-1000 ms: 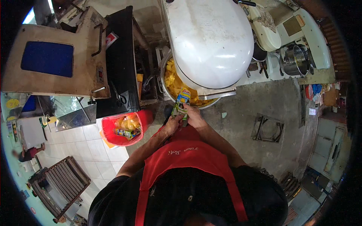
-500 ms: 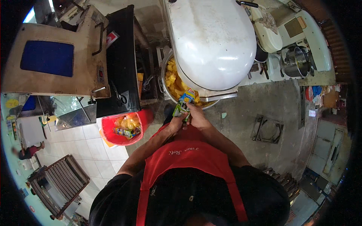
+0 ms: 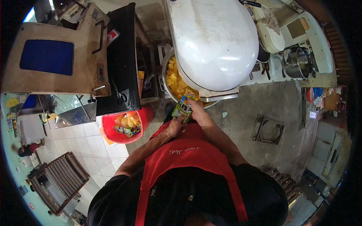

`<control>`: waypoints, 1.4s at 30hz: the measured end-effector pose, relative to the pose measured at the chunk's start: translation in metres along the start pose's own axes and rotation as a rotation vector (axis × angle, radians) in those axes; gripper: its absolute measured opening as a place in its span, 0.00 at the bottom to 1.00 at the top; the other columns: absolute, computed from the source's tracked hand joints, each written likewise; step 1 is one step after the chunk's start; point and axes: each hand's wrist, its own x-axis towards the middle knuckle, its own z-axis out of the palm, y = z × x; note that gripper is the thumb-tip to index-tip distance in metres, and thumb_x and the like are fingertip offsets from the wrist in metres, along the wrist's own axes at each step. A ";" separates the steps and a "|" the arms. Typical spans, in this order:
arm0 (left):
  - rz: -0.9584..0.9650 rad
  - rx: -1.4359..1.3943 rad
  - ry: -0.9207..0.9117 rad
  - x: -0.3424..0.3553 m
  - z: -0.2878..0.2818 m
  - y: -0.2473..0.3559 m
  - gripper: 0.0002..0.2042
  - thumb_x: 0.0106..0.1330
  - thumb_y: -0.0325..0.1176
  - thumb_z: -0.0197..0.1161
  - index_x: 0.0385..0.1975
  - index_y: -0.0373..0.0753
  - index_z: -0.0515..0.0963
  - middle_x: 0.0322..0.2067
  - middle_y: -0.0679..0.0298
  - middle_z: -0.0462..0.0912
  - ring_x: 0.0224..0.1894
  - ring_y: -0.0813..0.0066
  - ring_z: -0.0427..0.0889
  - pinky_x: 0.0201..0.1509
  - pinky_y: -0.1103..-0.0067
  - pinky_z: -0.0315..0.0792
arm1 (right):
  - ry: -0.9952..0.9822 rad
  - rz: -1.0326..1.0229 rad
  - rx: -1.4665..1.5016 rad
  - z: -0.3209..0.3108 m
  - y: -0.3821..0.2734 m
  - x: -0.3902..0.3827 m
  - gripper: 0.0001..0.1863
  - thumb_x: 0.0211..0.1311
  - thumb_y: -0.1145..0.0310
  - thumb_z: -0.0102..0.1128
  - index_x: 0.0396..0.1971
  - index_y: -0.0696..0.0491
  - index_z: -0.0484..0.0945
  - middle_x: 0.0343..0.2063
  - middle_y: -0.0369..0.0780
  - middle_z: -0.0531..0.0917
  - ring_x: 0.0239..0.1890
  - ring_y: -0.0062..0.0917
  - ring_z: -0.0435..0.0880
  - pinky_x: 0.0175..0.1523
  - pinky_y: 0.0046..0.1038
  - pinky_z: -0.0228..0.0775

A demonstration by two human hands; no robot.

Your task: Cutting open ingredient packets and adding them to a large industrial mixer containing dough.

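Both hands hold one colourful packet [image 3: 183, 106], green at its lower end and blue and yellow at its upper end. My left hand [image 3: 175, 126] is closed around the green lower end. Higher up, my right hand [image 3: 197, 109] grips its right side. The packet's top reaches over the rim of a large metal mixing bowl [image 3: 164, 77]. Inside the bowl lies a lumpy yellow mass [image 3: 174, 80], partly hidden by the white mixer head [image 3: 217, 41] above it. Whether the packet is torn at the top I cannot tell.
Left of me stands a red bin [image 3: 130, 140] with yellow plastic and a similar packet inside. Beyond it are a black table [image 3: 121, 56] with scissors [image 3: 121, 98] and a brown oven-like cabinet [image 3: 81, 81]. Metal pots [image 3: 296, 62] stand at the right. A square metal frame [image 3: 267, 130] lies on the floor.
The right hand has shifted slightly up along the packet, and the left has moved slightly down and left. More of the packet's middle shows between the hands now. Both still hold it.
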 end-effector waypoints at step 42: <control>0.187 0.898 -0.134 -0.010 -0.013 -0.016 0.23 0.72 0.35 0.44 0.66 0.38 0.64 0.59 0.49 0.73 0.48 0.56 0.77 0.53 0.69 0.69 | -0.071 0.107 -0.286 -0.030 0.006 0.057 0.20 0.67 0.58 0.59 0.53 0.51 0.70 0.45 0.37 0.78 0.47 0.27 0.76 0.49 0.36 0.71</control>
